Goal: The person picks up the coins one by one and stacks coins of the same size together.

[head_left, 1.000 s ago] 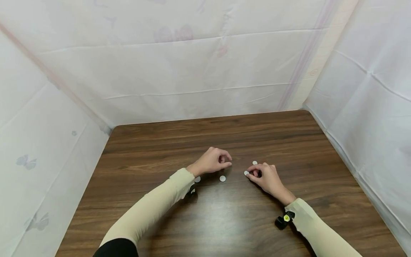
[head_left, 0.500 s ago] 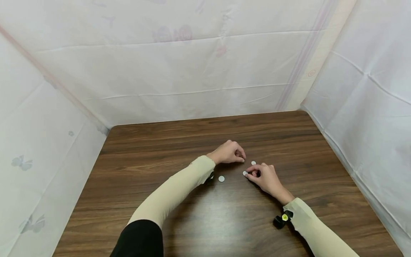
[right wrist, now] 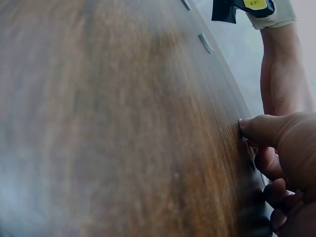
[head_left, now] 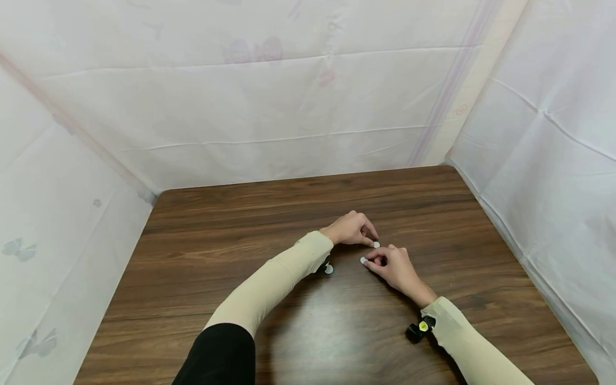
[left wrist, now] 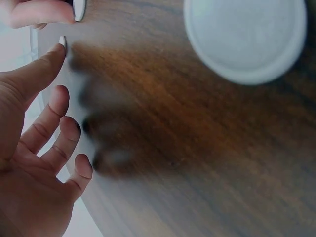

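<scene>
My left hand (head_left: 353, 229) reaches over to a small white disc (head_left: 376, 244) and pinches at its edge with thumb and forefinger. The left wrist view has this disc (left wrist: 62, 41) nearly edge-on at the fingertip, the other fingers loosely bent. Just nearer to me, my right hand (head_left: 395, 267) holds a second white disc (head_left: 363, 260) between thumb and forefinger, close over the tabletop. In the right wrist view only a sliver of that disc (right wrist: 240, 121) shows at the thumb tip. Both hands are close together, right of the table's middle.
Another white disc (head_left: 329, 270) lies on the brown wooden table (head_left: 231, 214), partly behind the left wrist camera. The right wrist view shows two flat discs, one being a disc (right wrist: 206, 43) lower down. Pale patterned sheets (head_left: 269, 107) stand around the table's back and sides.
My left hand has moved right and slightly away, past the loose discs, to the far disc. One loose disc is now covered by the left wrist. The right hand keeps its place.
</scene>
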### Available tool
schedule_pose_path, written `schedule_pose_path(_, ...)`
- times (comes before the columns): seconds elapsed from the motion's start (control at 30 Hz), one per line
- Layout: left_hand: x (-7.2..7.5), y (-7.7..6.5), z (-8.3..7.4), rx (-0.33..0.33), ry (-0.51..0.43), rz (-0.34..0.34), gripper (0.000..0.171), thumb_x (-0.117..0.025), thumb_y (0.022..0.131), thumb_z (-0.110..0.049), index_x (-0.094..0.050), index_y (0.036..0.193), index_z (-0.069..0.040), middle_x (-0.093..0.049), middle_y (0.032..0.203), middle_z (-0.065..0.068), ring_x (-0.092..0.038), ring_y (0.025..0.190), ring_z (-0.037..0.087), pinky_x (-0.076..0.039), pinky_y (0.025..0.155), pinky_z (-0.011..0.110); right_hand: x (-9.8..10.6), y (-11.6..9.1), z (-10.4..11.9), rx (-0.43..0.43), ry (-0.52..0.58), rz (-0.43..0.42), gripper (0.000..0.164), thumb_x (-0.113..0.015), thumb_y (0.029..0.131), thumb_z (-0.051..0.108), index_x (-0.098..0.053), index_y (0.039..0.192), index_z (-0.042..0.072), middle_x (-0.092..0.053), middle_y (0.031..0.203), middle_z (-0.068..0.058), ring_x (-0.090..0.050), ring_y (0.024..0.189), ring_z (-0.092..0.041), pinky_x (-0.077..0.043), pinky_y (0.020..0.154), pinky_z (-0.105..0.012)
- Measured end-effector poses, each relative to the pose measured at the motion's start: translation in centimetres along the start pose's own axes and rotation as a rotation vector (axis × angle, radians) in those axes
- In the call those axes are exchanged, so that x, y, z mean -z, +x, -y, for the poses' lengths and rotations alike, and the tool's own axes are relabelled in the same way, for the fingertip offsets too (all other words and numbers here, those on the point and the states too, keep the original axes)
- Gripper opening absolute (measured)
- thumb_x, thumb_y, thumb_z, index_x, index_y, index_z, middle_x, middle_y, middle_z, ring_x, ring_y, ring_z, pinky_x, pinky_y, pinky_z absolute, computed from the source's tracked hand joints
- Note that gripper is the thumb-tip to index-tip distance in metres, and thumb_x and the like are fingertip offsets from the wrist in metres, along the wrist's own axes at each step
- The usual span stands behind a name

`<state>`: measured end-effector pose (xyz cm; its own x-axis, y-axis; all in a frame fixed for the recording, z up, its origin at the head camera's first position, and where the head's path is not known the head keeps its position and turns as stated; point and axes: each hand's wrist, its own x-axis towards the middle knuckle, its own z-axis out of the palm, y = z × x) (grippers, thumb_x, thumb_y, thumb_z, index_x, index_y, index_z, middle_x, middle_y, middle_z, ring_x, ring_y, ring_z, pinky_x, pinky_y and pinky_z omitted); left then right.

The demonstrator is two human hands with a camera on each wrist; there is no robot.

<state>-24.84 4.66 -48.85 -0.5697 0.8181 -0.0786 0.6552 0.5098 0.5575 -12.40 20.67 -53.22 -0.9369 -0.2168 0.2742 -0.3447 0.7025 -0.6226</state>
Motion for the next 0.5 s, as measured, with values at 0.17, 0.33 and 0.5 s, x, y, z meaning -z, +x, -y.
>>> schedule_pose_path(0.17,-0.21,0.07,-0.01,-0.002,0.023,-0.005,0.02,-0.083,0.089,-0.027,-0.083,0.106,-0.017,-0.064,0.066,-0.007,-0.046,0.054,0.003,-0.037,0.053,0.017,0.05,-0.04,0.1,-0.014,0.004,0.007,0.006,-0.085,0.086,0.022,-0.081,0.088,0.018,-0.051,0.062,0.021,-0.041,0.065,-0.009,-0.029,0.076,-0.038)
schedule_pose_path(0.33,-0.35,0.22,-0.15,0.014,0.061,-0.004,0.017,-0.083,0.089,-0.03,-0.084,0.103,-0.021,-0.066,0.07,-0.011,-0.049,0.058,0.002,-0.039,0.055,0.017,0.05,-0.08,-0.03,-0.001,-0.002,0.002,0.006,-0.085,0.086,0.023,-0.081,0.088,0.019,-0.051,0.062,0.021,-0.041,0.064,-0.009,-0.03,0.075,-0.038)
schedule_pose_path(0.5,-0.34,0.31,-0.07,0.0,0.065,-0.008,0.015,-0.083,0.089,-0.033,-0.085,0.099,-0.022,-0.068,0.073,-0.013,-0.051,0.059,0.002,-0.041,0.056,0.017,0.11,-0.12,-0.16,0.002,-0.009,0.0,0.009,-0.085,0.087,0.025,-0.081,0.088,0.018,-0.051,0.062,0.021,-0.04,0.064,-0.009,-0.03,0.075,-0.037)
